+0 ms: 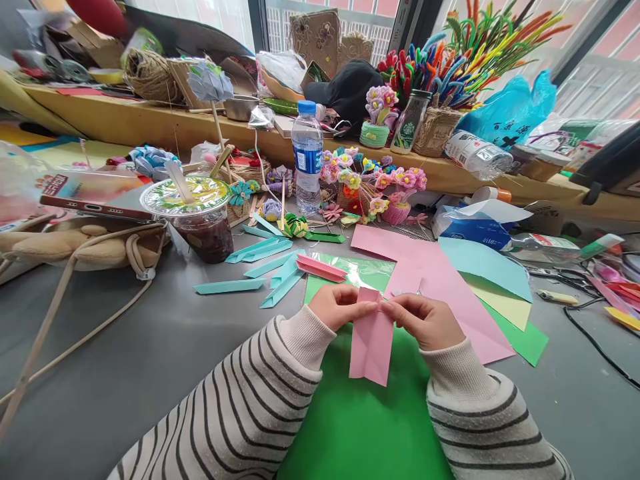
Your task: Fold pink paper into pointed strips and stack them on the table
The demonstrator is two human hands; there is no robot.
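Note:
A creased strip of pink paper (371,347) is held upright between both hands, a fold line running down its middle. My left hand (340,307) pinches it near the top from the left, thumb on the front. From the right, my right hand (425,319) grips the same upper part, so the two thumbs almost meet. Beneath lies a green sheet (370,427). Just beyond the hands rests a folded pink strip (321,267), beside several folded light-blue strips (284,279). A large pink sheet (450,293) spreads out to the right.
A lidded cup of dark drink (203,233) stands at the left, near a phone (95,207). Behind are a water bottle (307,160) and handmade flowers (373,177). Blue, yellow and green paper (487,270), a tissue box (473,227) and a black cable (595,340) lie at the right.

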